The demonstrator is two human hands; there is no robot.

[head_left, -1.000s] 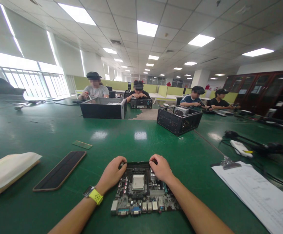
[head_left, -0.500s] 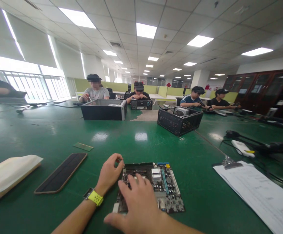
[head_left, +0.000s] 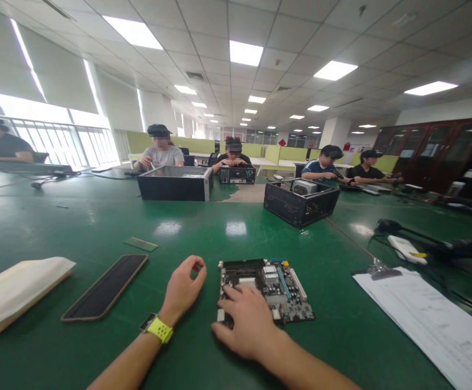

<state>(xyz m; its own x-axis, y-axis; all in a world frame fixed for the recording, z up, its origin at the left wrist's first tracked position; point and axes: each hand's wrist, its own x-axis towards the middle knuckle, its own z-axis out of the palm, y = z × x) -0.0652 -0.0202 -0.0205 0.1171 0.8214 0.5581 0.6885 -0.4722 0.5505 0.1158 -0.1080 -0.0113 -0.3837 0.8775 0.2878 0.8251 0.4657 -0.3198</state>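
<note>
green tabletop (head_left: 195, 227) bears a motherboard (head_left: 278, 295); right hand (head_left: 250, 319) spreads fingers over it; left hand (head_left: 183, 283) half-curls fingers nearby.

Two bare hands, one left (head_left: 185, 284) and one right (head_left: 249, 322), and one watch with a lime-yellow strap (head_left: 159, 329). One glossy green surface (head_left: 203, 230). One dark rectangular circuit board (head_left: 276, 298). Three dark, boxy metal computer cases (head_left: 176, 185) (head_left: 237, 175) (head_left: 295, 203) clearly visible. One flat black slab with a brown edge (head_left: 105, 288), one thin green strip (head_left: 141, 244), one cream paper packet (head_left: 18, 292). One metal-clipped clipboard (head_left: 383, 271). Five other people (head_left: 2, 142) (head_left: 161, 154) (head_left: 234, 156) (head_left: 323, 167) (head_left: 370, 169).
</note>
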